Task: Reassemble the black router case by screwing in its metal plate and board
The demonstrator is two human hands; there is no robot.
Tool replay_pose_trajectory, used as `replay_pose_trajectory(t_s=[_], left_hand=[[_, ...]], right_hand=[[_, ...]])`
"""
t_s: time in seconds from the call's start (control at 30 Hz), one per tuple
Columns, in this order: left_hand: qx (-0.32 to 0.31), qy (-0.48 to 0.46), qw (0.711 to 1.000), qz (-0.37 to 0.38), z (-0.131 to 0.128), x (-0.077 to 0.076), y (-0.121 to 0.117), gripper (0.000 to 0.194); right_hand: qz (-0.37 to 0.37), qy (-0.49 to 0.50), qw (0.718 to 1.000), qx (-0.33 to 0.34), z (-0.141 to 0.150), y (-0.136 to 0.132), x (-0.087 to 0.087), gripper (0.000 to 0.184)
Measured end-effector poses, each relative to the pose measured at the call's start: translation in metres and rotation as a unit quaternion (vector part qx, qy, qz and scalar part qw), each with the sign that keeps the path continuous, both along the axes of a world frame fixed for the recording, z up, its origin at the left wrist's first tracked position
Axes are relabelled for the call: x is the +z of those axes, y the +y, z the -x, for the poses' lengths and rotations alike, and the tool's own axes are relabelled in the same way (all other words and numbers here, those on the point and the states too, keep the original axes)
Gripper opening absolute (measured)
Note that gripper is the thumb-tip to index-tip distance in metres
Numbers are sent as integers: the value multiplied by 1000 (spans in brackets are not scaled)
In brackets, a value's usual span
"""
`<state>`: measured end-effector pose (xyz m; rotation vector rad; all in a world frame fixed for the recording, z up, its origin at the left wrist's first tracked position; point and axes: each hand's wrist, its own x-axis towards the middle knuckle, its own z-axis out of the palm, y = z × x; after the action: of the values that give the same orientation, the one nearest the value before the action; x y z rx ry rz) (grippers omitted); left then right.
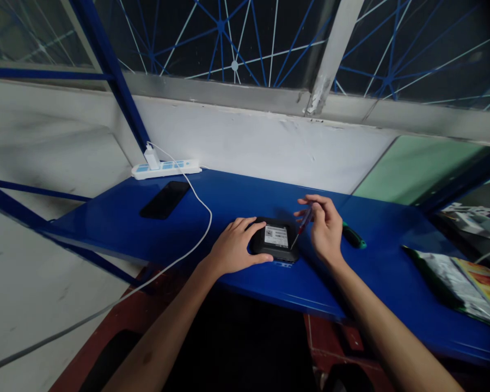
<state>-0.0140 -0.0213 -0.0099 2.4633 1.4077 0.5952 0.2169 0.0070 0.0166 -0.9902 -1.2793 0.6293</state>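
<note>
Near the front edge of the worktop [237,190], the black device [276,236], probably light, stiff and best gripped by its sides, is spanned by the left hand's [233,247] spread thumb and fingers; a slim screwdriver [305,222] is pinched in the right hand [327,231].

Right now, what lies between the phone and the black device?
In the head view, the white cable, then the left hand, which touches the black device.

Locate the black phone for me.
In the head view, the phone lies flat on the blue table's left part, just in front of the white power strip, left of the white cable.
</note>
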Motion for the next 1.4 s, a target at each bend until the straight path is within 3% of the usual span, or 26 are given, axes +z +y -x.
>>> replay_pose_trajectory(t_s=[0.33, 0.53, 0.77, 1.0, 1.2, 1.4], left_hand=[[0, 5, 1000, -12, 0, -1, 0, 82], [-5, 8, 1000, -5, 0, 0, -1, 83], [-6, 12, 999, -30, -5, 0, 0, 95], [-12, 38, 999, 4, -8, 2, 1, 108], [-12, 28, 998, 52, -8, 9, 2, 108], [-12, 24, 999, 46, -8, 8, 2, 105]], right_hand=[[-9, -175, 984, -34, -4, 0, -5, 39], [-31, -97, 993, -64, -1, 3, -8, 45], [-29, -3, 1000, 5, 10, 1, -9, 39], [-29, -30, 999, 16, 20, -3, -12, 39], [-29, -44, 999, 13, 23, -5, -10, 38], [-31, -40, 999, 17, 22, -7, -10, 38]])
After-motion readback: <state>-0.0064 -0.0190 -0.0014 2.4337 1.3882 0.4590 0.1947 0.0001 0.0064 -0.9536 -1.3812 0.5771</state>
